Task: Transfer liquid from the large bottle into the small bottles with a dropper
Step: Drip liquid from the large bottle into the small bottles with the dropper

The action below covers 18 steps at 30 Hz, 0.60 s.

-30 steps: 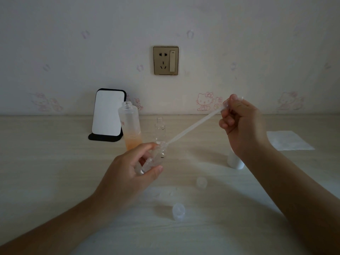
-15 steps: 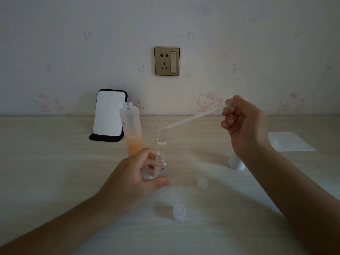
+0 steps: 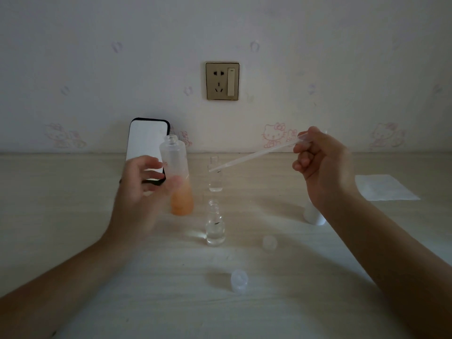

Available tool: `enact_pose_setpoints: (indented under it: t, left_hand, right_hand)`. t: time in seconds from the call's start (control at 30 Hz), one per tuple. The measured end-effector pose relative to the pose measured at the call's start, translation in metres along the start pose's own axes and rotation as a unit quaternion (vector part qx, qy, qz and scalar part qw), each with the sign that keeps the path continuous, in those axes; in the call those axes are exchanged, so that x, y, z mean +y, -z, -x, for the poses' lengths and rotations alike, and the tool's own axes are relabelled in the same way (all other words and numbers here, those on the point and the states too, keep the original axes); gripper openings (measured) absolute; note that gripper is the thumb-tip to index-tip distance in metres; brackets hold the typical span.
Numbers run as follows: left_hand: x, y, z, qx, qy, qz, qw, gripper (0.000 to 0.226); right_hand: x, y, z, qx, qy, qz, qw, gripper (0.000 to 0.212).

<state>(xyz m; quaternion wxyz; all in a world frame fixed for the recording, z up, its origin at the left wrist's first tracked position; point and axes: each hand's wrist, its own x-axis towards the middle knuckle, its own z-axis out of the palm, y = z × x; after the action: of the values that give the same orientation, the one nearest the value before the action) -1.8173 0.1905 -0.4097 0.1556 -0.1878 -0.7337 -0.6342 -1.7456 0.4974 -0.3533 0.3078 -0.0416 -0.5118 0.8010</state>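
Dropper point(image 3: 254, 156) slants down to the left from the right hand point(image 3: 322, 167), which pinches its bulb end; its tip shows against the neck of the far small bottle point(image 3: 215, 184). Left hand point(image 3: 144, 192), blurred, fingers spread and holding nothing, is just beside the large bottle point(image 3: 176, 162) of orange liquid. Near small bottle point(image 3: 215, 228) stands uncapped on the worktop point(image 3: 73, 216)

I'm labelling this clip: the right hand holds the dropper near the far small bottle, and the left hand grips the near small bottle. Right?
Not quite. The head view shows the left hand holding nothing, at the large bottle, while the near small bottle stands free on the table. The right hand does hold the dropper there.
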Motion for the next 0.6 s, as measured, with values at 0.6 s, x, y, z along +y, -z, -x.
enact_pose_setpoints:
  t: [0.6]
  left_hand:
    - [-0.017, -0.003, 0.000, -0.034, -0.021, -0.132, 0.990, 0.052]
  right_hand:
    - [-0.003, 0.002, -0.004, 0.023, -0.035, -0.043, 0.998, 0.020]
